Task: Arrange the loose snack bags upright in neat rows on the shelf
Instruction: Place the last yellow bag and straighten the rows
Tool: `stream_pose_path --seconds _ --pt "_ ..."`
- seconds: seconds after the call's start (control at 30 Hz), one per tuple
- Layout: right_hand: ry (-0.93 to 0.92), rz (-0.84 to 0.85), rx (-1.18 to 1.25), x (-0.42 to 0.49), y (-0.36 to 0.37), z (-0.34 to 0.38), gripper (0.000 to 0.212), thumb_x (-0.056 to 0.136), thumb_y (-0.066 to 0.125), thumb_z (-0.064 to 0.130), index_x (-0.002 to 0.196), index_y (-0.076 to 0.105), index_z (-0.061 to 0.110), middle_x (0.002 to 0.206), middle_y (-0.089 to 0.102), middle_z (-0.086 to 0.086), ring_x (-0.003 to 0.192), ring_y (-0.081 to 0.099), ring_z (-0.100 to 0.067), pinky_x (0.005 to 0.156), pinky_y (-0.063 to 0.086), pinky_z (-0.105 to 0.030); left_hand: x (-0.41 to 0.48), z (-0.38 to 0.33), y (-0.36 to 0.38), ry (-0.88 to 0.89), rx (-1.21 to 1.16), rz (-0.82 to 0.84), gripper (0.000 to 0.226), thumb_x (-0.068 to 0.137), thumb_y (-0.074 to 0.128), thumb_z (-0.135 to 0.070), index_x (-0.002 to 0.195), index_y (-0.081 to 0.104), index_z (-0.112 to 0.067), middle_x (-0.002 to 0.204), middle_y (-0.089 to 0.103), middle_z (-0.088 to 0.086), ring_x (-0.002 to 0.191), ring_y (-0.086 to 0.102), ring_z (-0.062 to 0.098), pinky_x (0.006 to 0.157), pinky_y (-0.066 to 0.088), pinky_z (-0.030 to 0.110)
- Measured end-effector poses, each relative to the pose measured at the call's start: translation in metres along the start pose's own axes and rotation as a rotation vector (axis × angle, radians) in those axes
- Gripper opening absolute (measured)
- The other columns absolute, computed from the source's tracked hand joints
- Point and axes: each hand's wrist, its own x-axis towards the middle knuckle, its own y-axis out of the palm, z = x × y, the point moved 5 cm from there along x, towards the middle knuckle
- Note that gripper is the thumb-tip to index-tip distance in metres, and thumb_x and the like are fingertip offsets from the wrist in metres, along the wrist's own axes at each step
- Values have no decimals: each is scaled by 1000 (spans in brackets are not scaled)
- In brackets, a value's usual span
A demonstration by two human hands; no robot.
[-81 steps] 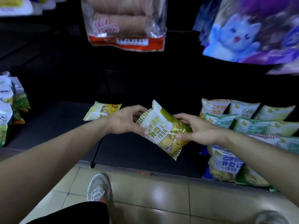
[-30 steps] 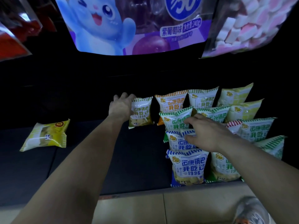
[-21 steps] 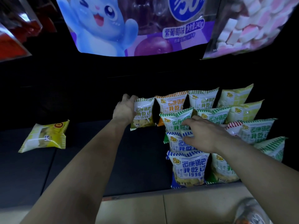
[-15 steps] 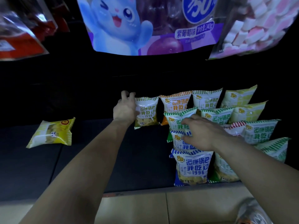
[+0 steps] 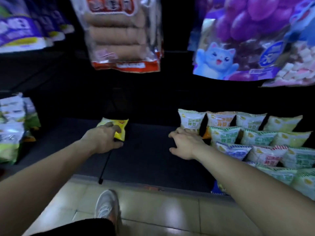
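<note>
A low, dark shelf runs above a pale tiled floor, and the whole view is dim and a little blurred. Both bare arms reach forward and down over the shelf.

The left grip is on a loose yellow snack bag at the back middle of the shelf, palm down. Its fingers are curled over the bag's near end and the thumb is tucked beneath it.

The right grip is spread and relaxed, holding nothing. Its fingertips touch the foot of a white snack bag, which stands upright at the left end of the back row.

The yellow bag lies tilted, well apart from the rows of snack bags standing on the right side of the shelf. These are white, green, blue and red-trimmed packs, each row overlapping the one behind.

A clear packet of brown rolls and a purple bag with a blue cat hang above. More bags stand at the far left, and a white shoe rests on the floor.
</note>
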Motion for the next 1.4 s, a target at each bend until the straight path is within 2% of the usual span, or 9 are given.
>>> stream_pose_path --seconds 0.17,0.5,0.7,0.77,0.83,0.93,1.03,1.3,1.4 --pt "-91 8 10 51 18 89 64 95 54 44 151 32 22 150 35 -5 135 34 -28 105 41 -45 -32 88 35 -176 -148 -8 69 85 61 -58 142 40 -25 135 44 2 118 54 26 91 48 41" --pt "-108 20 24 225 77 190 76 91 59 40 155 22 22 157 26 -7 134 37 -33 106 40 -48 3 175 94 -220 -367 -108 68 84 62 -55 141 41 -24 131 46 2 119 53 26 100 44 40" --pt "-134 -7 -129 303 108 206 87 90 59 47 158 7 29 167 -3 0 152 1 -30 119 16 -53 41 195 132 -337 -527 -144 64 83 62 -55 137 45 -24 130 49 1 119 53 24 101 43 42" --pt "-131 -22 -88 313 114 208 80 93 51 55 157 12 30 166 5 0 151 10 -30 118 20 -51 46 200 137 -365 -478 -145 63 84 60 -58 137 43 -26 130 47 -1 119 53 24 101 42 44" --pt "-143 -130 -37 315 112 209 59 96 46 54 147 32 28 155 28 -1 136 33 -33 108 34 -48 47 207 137 -398 -462 -147 62 84 59 -58 135 43 -27 128 47 -2 118 53 25 100 42 44" --pt "-185 -266 -45 310 105 209 40 95 55 46 126 49 21 132 44 -3 117 45 -32 95 44 -46 48 216 135 -438 -507 -148 61 83 61 -58 132 46 -25 125 48 1 114 56 27 99 43 46" --pt "-104 -227 19 311 100 197 64 85 68 53 134 45 20 135 45 -5 122 46 -31 97 44 -45 47 214 135 -434 -498 -138 59 84 60 -58 131 47 -24 122 48 1 111 56 27 98 44 46" --pt "60 31 80 303 109 172 111 57 74 78 140 45 11 142 47 -11 132 44 -32 103 39 -43 52 191 135 -385 -410 -80 61 87 57 -58 137 42 -26 131 45 0 119 52 26 100 41 44" --pt "54 104 17 279 107 168 105 47 80 75 129 51 17 132 42 -8 123 44 -31 95 44 -41 51 178 127 -355 -373 -68 62 88 56 -57 140 40 -27 135 43 0 119 52 27 99 41 44"
